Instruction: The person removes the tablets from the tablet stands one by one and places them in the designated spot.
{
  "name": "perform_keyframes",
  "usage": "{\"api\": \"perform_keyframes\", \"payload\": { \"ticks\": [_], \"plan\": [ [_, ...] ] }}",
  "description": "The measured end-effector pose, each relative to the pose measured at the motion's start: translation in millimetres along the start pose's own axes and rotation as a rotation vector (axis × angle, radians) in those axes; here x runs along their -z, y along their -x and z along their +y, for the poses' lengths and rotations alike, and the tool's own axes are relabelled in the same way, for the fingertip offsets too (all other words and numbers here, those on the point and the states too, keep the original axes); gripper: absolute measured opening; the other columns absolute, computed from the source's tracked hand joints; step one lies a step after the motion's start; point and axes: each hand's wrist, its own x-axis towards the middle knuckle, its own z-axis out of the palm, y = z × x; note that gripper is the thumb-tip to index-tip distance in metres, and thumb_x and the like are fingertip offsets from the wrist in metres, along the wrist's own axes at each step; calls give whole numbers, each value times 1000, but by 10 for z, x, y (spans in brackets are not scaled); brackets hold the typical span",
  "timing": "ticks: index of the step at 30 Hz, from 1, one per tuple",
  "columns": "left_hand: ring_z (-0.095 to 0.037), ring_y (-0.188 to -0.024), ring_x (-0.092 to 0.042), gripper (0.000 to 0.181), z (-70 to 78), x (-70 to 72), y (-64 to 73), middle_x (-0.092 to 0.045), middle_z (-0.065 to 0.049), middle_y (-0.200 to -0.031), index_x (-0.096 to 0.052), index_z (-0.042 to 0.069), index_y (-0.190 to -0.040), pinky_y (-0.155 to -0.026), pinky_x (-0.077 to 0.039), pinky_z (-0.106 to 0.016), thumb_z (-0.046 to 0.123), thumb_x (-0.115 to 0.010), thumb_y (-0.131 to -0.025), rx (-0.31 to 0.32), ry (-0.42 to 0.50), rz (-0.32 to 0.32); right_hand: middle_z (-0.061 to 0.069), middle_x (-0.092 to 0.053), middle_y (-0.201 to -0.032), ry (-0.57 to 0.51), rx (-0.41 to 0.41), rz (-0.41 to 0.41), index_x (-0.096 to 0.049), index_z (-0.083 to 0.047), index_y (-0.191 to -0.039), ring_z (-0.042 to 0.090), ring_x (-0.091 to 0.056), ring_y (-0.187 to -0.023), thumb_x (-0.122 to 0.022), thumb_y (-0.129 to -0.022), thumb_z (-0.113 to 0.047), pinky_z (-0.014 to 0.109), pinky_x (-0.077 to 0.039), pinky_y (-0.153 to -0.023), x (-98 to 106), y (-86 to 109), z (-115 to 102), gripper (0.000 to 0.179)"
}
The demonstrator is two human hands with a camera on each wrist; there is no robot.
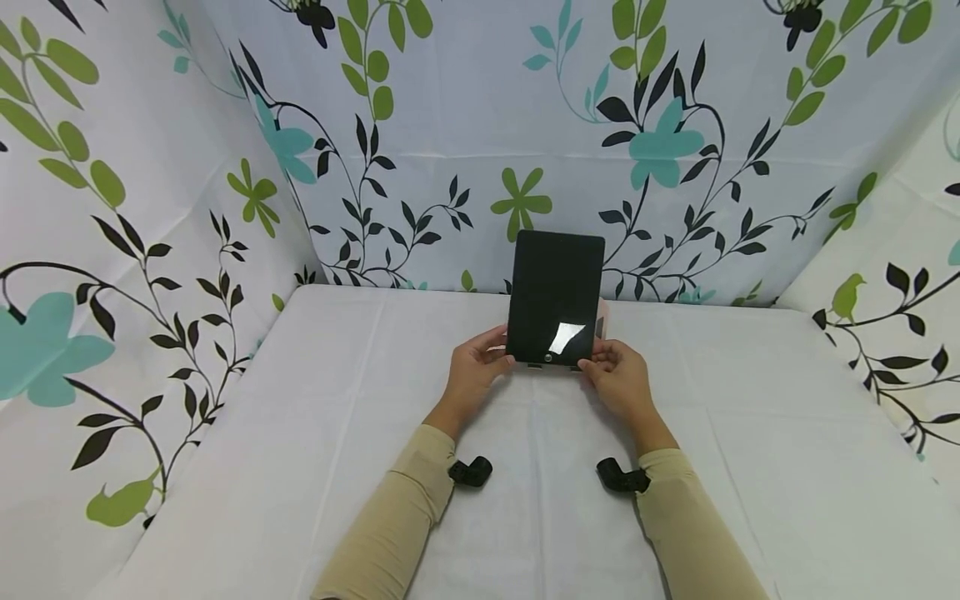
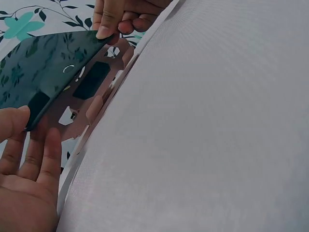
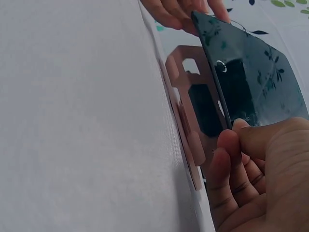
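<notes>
A black tablet (image 1: 557,283) stands nearly upright, tilted back, near the far edge of the table. Behind and beneath it is a pink stand (image 3: 195,145) with cut-outs and a dark pad, mostly hidden in the head view. In both wrist views a gap shows between the tablet's lower edge and the stand's back plate. My left hand (image 1: 472,373) pinches the tablet's lower left corner between thumb and fingers. At the lower right corner, my right hand (image 1: 621,382) holds the tablet the same way.
A white cloth covers the table (image 1: 360,417). Behind its far edge hangs a curtain (image 1: 450,75) with leaf and flower prints, and similar cloth lines both sides. A black wrist device (image 1: 471,472) sits at the left cuff, another (image 1: 622,477) at the right.
</notes>
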Motion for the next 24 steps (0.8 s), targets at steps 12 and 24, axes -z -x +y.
{"api": "perform_keyframes", "payload": {
  "ticks": [12, 24],
  "plan": [
    [-8, -97, -73, 49, 17, 24, 9, -70, -29, -121, -65, -1, -133, -84, -61, -24, -17, -69, -86, -22, 106, 49, 15, -67, -100, -105, -5, -22, -63, 3, -118, 9, -66, -73, -72, -95, -8, 20, -58, -65, -61, 5, 2, 27],
    [-12, -103, -72, 48, 45, 72, 8, -74, -17, -122, -64, -2, -134, -85, -61, -24, -16, -67, -88, -6, 222, 77, 27, -67, -109, -324, 136, -25, -49, -12, -152, 4, -70, -80, -67, -93, 6, 21, -61, -71, -116, 31, -81, 64]
  ]
}}
